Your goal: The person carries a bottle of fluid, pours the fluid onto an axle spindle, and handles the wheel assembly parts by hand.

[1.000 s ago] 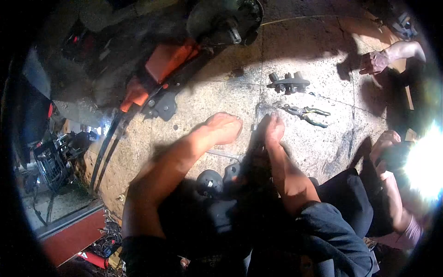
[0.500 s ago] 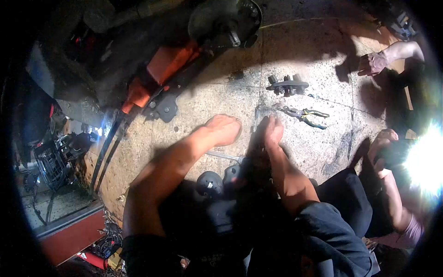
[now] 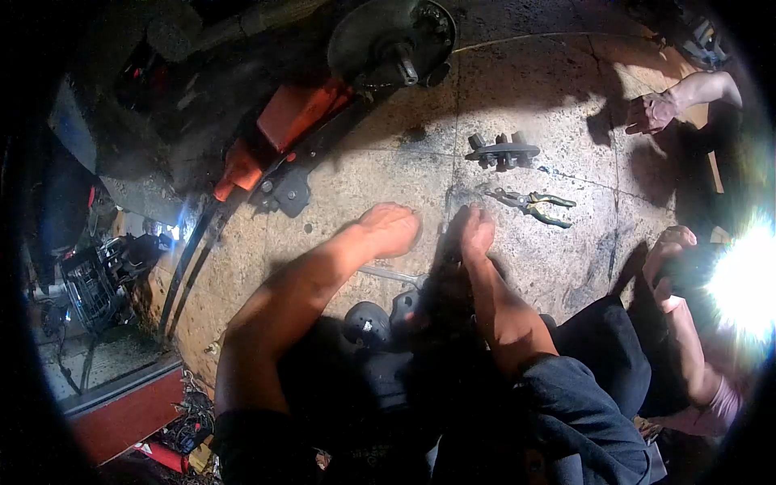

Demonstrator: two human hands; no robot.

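Observation:
My left hand (image 3: pixel 390 229) is closed low over the tiled floor, its fingers curled in; whatever they hold is hidden. My right hand (image 3: pixel 477 232), a short way to the right, is also closed, and I cannot make out anything in its fingers. Dark shadow fills the gap between them. A metal wrench-like rod (image 3: pixel 391 274) lies below my left hand. Just up and right of my right hand lie pliers (image 3: pixel 537 205) with black and yellow handles. Beyond them sits a dark round part with several stubby posts (image 3: pixel 503 151).
Another person's hand (image 3: pixel 651 111) rests at upper right; a second hand (image 3: pixel 668 252) is beside a bright lamp (image 3: pixel 748 279). At upper left are an orange machine arm (image 3: pixel 295 115) and a round metal disc (image 3: pixel 388 44). A red board (image 3: pixel 125 416) lies lower left.
Both my hands have barely shifted, the left one slightly. The pliers and dark part lie where they were.

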